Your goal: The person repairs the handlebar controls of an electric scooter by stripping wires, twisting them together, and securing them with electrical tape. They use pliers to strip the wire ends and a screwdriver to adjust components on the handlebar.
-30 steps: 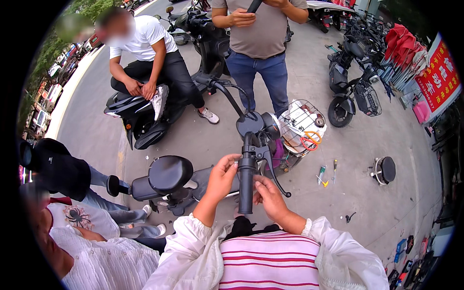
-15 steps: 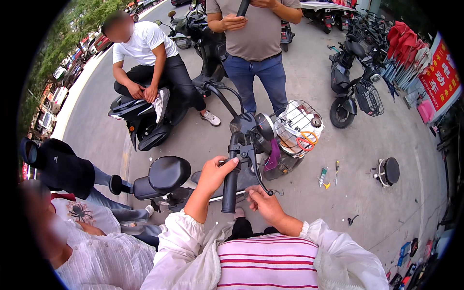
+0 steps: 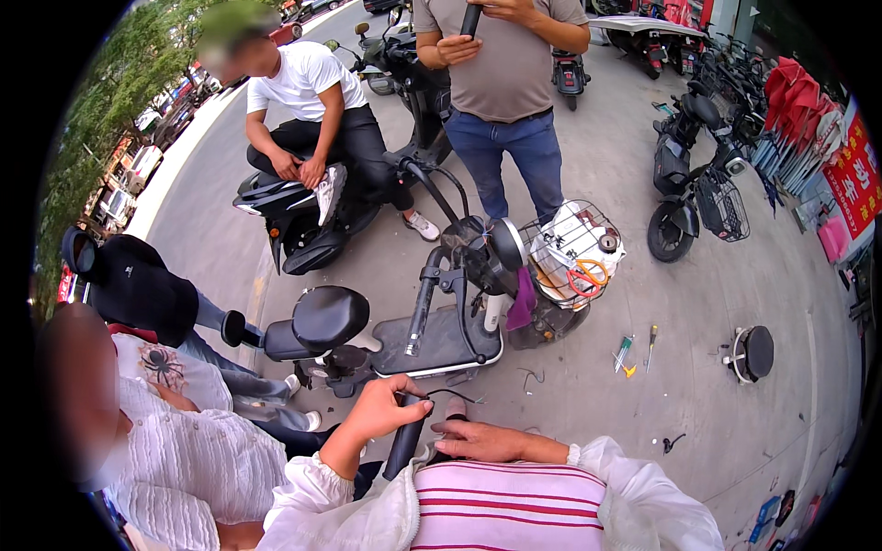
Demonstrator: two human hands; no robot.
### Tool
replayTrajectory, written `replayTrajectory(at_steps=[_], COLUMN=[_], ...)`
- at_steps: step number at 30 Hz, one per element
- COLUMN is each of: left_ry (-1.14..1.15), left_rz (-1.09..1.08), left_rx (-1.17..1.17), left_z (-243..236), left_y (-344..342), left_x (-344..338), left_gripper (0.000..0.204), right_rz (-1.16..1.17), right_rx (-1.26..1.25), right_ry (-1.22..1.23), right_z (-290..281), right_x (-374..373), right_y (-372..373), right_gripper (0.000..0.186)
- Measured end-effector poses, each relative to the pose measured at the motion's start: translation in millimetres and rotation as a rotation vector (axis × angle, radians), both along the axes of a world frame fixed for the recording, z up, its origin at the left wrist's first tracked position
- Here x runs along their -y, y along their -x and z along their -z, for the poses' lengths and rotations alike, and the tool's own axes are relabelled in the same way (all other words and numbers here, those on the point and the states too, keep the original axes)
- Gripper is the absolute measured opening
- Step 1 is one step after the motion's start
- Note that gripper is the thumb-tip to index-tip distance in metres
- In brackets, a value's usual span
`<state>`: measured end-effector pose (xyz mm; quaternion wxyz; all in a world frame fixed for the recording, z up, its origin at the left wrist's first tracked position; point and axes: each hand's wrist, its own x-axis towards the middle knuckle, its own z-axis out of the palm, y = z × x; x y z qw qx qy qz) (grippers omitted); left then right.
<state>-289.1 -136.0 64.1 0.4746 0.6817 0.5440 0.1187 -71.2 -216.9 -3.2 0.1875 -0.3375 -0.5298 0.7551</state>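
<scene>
My left hand (image 3: 386,413) is closed around a black handlebar grip (image 3: 405,436), held low in front of my body and off the bar. A thin dark wire (image 3: 453,395) trails to the right from beside its upper end. Nearby, my right hand (image 3: 480,441) lies with its fingers stretched out, palm down, close to my lap; nothing shows in it. Ahead stands an electric scooter (image 3: 432,344). The handlebar's near end is a bare metal tube (image 3: 421,317), with a black brake lever (image 3: 467,321) mounted beside it.
A wire basket (image 3: 588,239) on the scooter holds orange-handled scissors (image 3: 585,277) and a can. Screwdrivers (image 3: 651,347) lie on the ground, with a round stool (image 3: 753,354) farther right. People stand close on the left; one sits on a parked scooter (image 3: 303,220), another stands ahead.
The grip has come off the handlebar and moved toward my body in my left hand. My right hand has left the brake lever and come down flat near my lap.
</scene>
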Motion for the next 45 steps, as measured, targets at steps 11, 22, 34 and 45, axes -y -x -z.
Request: replayTrajectory(at_steps=[11, 22, 34, 45], left_ry=[0.239, 0.283, 0.041, 0.149], left_rz=[-0.211, -0.505, -0.918, -1.15], left_rx=[0.969, 1.096, 0.801, 0.842], left_z=[73.0, 102.5, 156.6, 156.0], left_y=[-128.9, -239.9, -247.5, -327.3], left_x=[-3.2, -22.3, -97.2, -84.0], left_gripper=[0.029, 0.014, 0.017, 0.011], right_rz=[0.796, 0.987, 1.04, 0.203], right_rx=[-0.196, -0.031, 0.503, 1.322], right_ry=[0.146, 0.128, 0.088, -0.49], right_z=[11.4, 10.1, 45.2, 163.5], right_x=[-12.6, -44.6, -116.7, -299.1], right_y=[-58.2, -128.7, -265.2, -343.6], right_gripper=[0.028, 0.016, 0.031, 0.051])
